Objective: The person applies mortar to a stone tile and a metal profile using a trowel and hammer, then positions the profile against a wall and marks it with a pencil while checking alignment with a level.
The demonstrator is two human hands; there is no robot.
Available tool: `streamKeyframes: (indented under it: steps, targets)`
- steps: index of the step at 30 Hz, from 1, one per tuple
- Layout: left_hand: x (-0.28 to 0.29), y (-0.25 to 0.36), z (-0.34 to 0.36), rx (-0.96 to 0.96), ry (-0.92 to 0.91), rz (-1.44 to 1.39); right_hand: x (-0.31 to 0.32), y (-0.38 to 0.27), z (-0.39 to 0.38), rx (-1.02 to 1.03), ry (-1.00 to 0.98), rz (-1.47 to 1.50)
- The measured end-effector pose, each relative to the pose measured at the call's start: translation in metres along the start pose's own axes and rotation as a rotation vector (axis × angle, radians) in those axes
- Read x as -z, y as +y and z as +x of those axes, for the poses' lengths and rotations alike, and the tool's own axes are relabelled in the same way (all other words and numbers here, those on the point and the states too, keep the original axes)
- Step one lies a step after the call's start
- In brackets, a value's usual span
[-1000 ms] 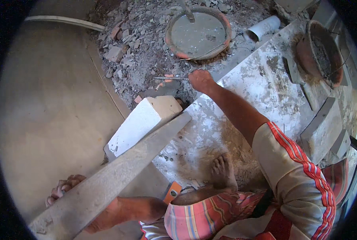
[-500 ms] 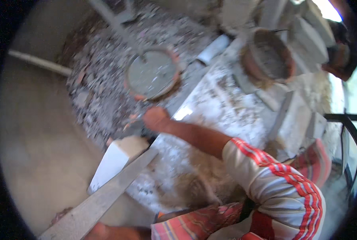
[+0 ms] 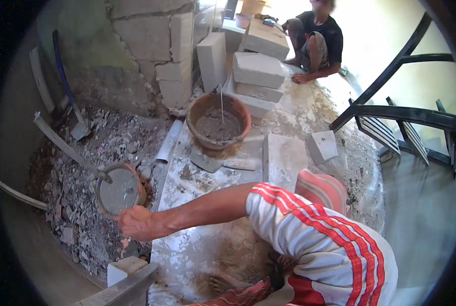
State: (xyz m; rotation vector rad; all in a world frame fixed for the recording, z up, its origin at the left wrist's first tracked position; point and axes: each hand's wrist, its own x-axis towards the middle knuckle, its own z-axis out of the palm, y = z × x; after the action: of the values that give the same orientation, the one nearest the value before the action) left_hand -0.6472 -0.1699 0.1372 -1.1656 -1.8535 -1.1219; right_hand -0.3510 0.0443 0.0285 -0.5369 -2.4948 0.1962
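Observation:
My right hand (image 3: 136,223) reaches left at the end of a bare forearm, its fingers curled closed. It is at the near rim of an orange bucket (image 3: 142,193) filled with wet grey mix; what the fingers hold, if anything, is hidden. Just below the hand lies a small grey flat piece (image 3: 131,249), too unclear to name. A long pale board (image 3: 116,291) slants in from the lower edge, beside a white block (image 3: 126,269). My left hand is out of sight.
Rubble (image 3: 80,204) surrounds the bucket, and a pale pipe (image 3: 69,147) ends over it. A second bucket (image 3: 197,130) of mortar stands on the splattered slab. Behind are stacked light blocks (image 3: 258,70) and a crouching person (image 3: 322,38). A black metal frame (image 3: 406,115) is at right.
My view has swung up and right, bringing in the crouching person and the blocks. The left hand near the board has left the picture. My right hand now appears against the bucket's rim.

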Motion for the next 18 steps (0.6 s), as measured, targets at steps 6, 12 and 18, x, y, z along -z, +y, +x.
streamKeyframes:
  steps: [6,12,18]
  targets:
    - [-0.009,-0.015,-0.005,0.003,-0.021,-0.034,0.094,0.008,-0.019,-0.247,-0.288,-0.085]
    - [-0.004,0.022,0.013,-0.156,0.004,0.03,0.137,0.01,-0.035,-0.308,-0.359,-0.045]
    - [-0.012,0.004,0.005,0.065,0.029,0.02,0.141,0.027,-0.066,-0.373,-0.553,-0.014]
